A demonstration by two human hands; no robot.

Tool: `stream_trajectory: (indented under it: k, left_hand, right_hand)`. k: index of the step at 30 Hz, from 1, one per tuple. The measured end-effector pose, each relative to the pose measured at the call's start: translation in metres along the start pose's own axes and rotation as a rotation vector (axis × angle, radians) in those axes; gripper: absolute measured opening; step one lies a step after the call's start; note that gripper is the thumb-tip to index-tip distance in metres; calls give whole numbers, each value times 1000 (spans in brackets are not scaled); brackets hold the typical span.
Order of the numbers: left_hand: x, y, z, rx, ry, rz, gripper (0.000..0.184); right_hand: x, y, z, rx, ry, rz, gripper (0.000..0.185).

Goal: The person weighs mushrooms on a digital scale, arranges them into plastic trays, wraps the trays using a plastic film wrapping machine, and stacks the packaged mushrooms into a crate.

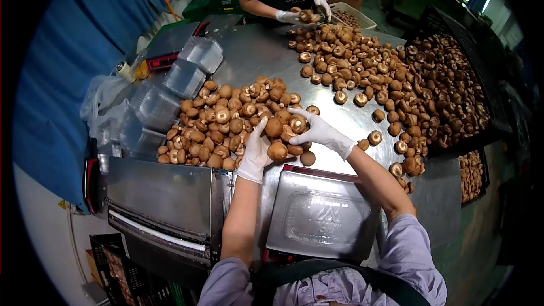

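Both my hands wear white gloves and cup several brown mushrooms [277,151] between them, above the metal table [258,54]. My left hand [256,153] supports the cluster from its left side, palm turned inward. From the right, my right hand [321,131] curls its fingers around mushrooms with pale stems showing. A broad pile of mushrooms [212,130] lies just beyond and to the left of my left hand. Nearer to me, below my hands, sits a scale [323,212] with a metal top and red edges.
Clear plastic trays [153,105] stand at the left, near another scale [173,39]. A steel machine [158,192] is at the lower left. Across the table, a person's gloved hands [300,16] hold mushrooms beside a large heap [391,79]. A black crate [493,107] of mushrooms leans at the right.
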State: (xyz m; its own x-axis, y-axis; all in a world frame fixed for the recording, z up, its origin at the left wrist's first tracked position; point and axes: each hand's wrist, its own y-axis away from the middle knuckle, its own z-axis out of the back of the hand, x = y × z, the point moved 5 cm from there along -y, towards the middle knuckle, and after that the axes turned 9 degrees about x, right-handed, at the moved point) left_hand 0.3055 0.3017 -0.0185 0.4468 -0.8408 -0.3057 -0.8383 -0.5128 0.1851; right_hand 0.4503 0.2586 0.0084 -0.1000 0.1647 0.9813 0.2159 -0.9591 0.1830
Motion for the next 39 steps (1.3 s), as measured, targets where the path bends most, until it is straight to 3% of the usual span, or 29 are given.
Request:
stream_trajectory:
  k: [5, 6, 7, 9, 13, 17, 19, 21, 22, 23, 25, 30, 39]
  left_hand:
    - [12, 18, -40, 66, -101, 52, 57]
    - [20, 25, -52, 90, -86, 102, 54]
    - [29, 32, -62, 90, -82, 115, 53]
    - [49, 46, -81, 70, -158, 131, 52]
    - [96, 71, -97, 165, -250, 347, 61]
    - [135, 81, -91, 429, -481, 415, 72]
    - [138, 87, -85, 429, -1011, 263, 75]
    - [134, 97, -78, 466, -1507, -16, 71]
    - [131, 104, -75, 414, -1569, -100, 63]
    - [130, 107, -71, 501, -1694, -303, 63]
    - [127, 126, -62, 403, -1933, -420, 59]
    - [120, 145, -65, 298, -2071, -530, 57]
    - [111, 165, -56, 229, -1933, -515, 63]
  right_hand:
    - [37, 59, -5, -149, 92, 51, 86]
    - [44, 78, -11, -158, -13, 3, 87]
    - [40, 92, -11, -238, 175, 113, 88]
    - [53, 135, -25, -348, 299, 81, 90]
    - [47, 209, -55, -547, 345, 122, 90]
    - [27, 256, -91, -679, 480, -25, 93]
    - [5, 267, -107, -690, 602, -91, 89]
    - [-2, 278, -118, -724, 632, -72, 87]
    - [-3, 284, -121, -742, 675, -90, 85]
    - [-4, 288, -121, -769, 643, -128, 85]
    - [-11, 291, -120, -759, 672, -100, 79]
    - [-6, 292, -121, -784, 991, -68, 75]
    - [-18, 313, -114, -819, 920, -98, 85]
